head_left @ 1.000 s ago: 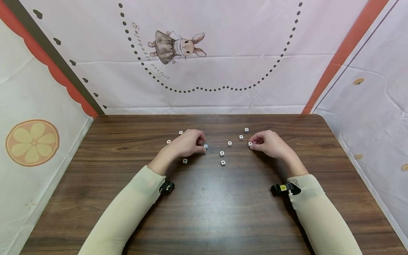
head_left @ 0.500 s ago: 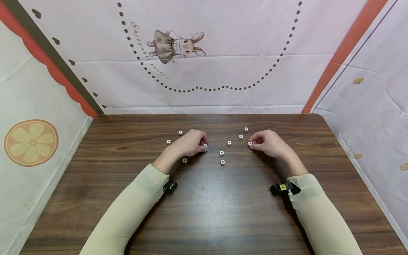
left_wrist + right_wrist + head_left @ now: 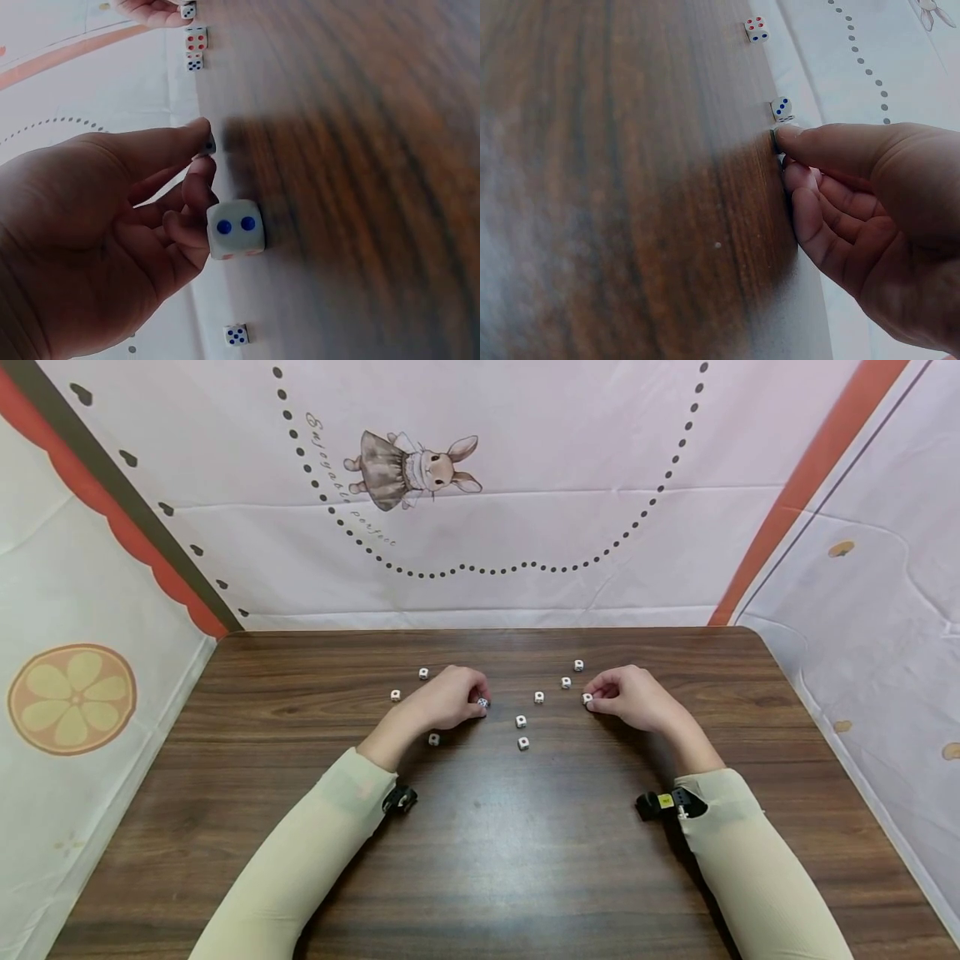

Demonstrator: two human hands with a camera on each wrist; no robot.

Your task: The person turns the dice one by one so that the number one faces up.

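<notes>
In the head view my left hand (image 3: 448, 697) pinches a white die (image 3: 483, 702) between thumb and forefinger, low over the table. Most of that die (image 3: 210, 144) is covered by the fingertips in the left wrist view. To the right, my right hand (image 3: 632, 697) holds another die (image 3: 587, 699) by thumb and fingertips at table level; in the right wrist view the thumb nearly hides it. Between the hands lie loose dice, including a middle die (image 3: 539, 697) and a nearer die (image 3: 523, 743). A die with two blue pips (image 3: 236, 229) sits close beneath my left hand.
Two dice, a far one (image 3: 423, 673) and a left one (image 3: 395, 695), lie beyond my left wrist. Others, such as the back die (image 3: 578, 665), lie left of my right hand. A brown wooden table (image 3: 480, 860) meets printed cloth walls (image 3: 570, 510).
My left hand has moved slightly right, and its thumb and forefinger have come together on the die, which has turned a little. The right hand stays where it was.
</notes>
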